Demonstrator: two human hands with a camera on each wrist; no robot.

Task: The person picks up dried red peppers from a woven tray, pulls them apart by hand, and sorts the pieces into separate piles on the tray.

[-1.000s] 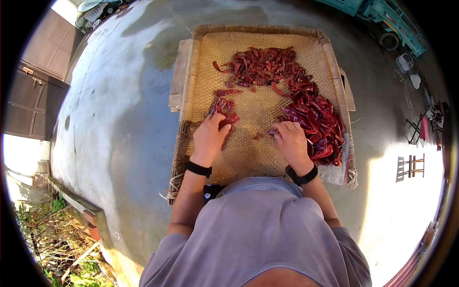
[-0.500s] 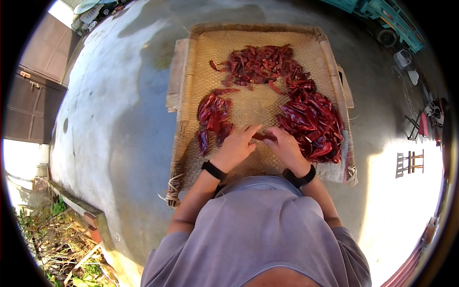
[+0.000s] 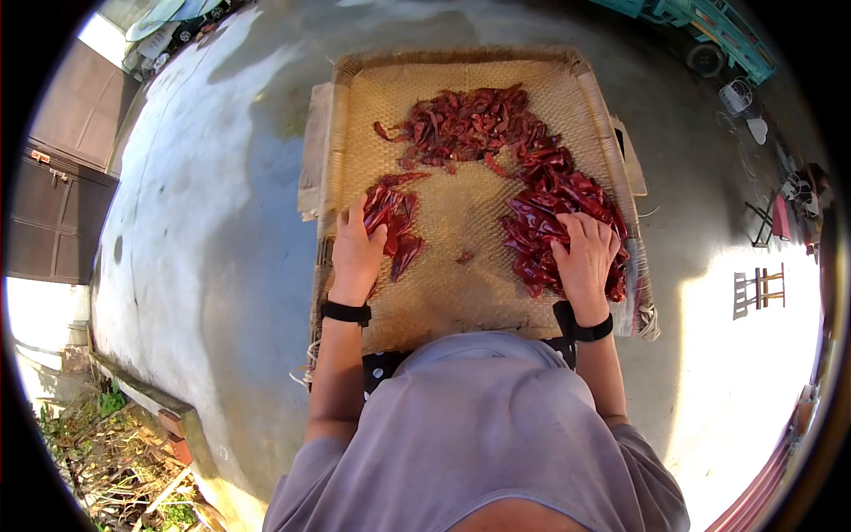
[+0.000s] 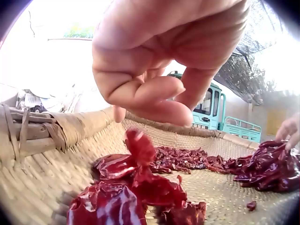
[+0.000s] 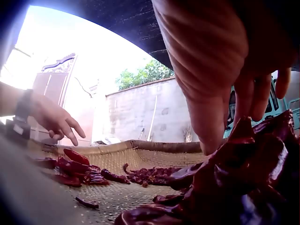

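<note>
Outdoors, I am watching a woven tray (image 3: 461,293) filling mid-frame, a big heap of dried chillies (image 3: 541,195) curving down its right side, a small pile (image 3: 399,222) at left. The right hand (image 3: 585,257) is resting spread-fingered on the heap; the left hand (image 3: 356,253) is hovering over the small pile, fingers loosely curled, empty. Sorting seems midway; a next pick calls for pinching one pod free.

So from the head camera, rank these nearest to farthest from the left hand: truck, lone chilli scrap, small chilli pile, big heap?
1. The small chilli pile, beneath the left hand, left side of the woven tray.
2. The lone chilli scrap, mid-tray.
3. The big chilli heap, right side, under the right hand.
4. The turquoise truck, far top right.
</note>
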